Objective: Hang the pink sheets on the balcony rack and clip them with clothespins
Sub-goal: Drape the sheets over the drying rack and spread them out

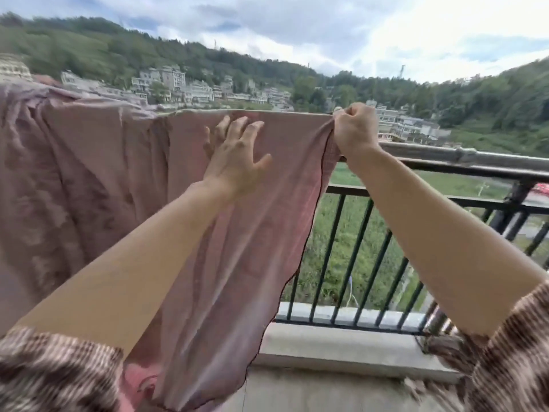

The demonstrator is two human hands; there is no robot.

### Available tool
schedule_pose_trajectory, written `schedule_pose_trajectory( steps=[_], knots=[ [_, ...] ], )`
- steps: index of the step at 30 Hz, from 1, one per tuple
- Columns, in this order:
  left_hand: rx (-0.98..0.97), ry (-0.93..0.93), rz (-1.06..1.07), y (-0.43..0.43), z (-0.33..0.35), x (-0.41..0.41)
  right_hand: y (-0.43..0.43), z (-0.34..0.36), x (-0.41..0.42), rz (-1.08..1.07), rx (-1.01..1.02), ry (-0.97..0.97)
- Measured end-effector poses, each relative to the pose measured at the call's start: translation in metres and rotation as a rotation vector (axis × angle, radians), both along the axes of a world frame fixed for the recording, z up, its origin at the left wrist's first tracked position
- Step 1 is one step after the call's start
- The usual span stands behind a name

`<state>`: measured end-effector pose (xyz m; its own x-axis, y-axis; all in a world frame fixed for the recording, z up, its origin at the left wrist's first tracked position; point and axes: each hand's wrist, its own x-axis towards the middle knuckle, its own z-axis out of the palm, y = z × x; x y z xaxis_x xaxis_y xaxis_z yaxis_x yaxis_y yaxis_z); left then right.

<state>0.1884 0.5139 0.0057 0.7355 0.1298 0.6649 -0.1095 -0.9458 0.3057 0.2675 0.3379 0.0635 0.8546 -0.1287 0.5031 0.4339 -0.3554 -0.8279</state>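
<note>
A large pink sheet hangs in front of me and fills the left half of the view. Its top edge runs roughly level at head height, draped over a line or bar that I cannot make out. My left hand lies flat on the cloth just below that edge, fingers spread. My right hand is closed in a fist on the sheet's upper right corner, which bunches under the fingers. No clothespin is visible.
A black metal balcony railing with vertical bars runs along the right, set on a low concrete ledge. Beyond it lie a green field, hillside houses and wooded hills. Patterned sleeves cover my upper arms.
</note>
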Motion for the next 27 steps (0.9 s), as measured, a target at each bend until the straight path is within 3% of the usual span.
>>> schedule_pose_trajectory(
  steps=[2, 3, 6, 11, 17, 22, 27],
  knots=[
    [-0.010, -0.006, -0.018, -0.031, 0.000, 0.006, -0.040, 0.000, 0.008, -0.023, 0.161, -0.046],
    [-0.002, -0.013, -0.025, -0.046, -0.002, 0.009, -0.058, -0.006, 0.011, 0.010, 0.121, -0.036],
    [0.056, -0.070, -0.025, -0.088, -0.014, 0.019, -0.096, -0.038, 0.015, 0.306, -0.064, 0.070],
    [0.076, -0.123, -0.036, -0.139, -0.040, 0.045, -0.141, -0.075, 0.041, 0.783, 0.146, 0.317],
    [-0.012, -0.272, 0.016, -0.175, -0.054, 0.072, -0.167, -0.106, 0.089, 0.715, -0.041, 0.300],
    [-0.086, -0.296, 0.185, -0.203, -0.051, 0.086, -0.162, -0.112, 0.115, 0.908, -0.253, 0.312],
    [-0.067, -0.294, 0.410, -0.208, -0.033, 0.086, -0.135, -0.102, 0.132, 1.106, -0.268, 0.284]
  ],
)
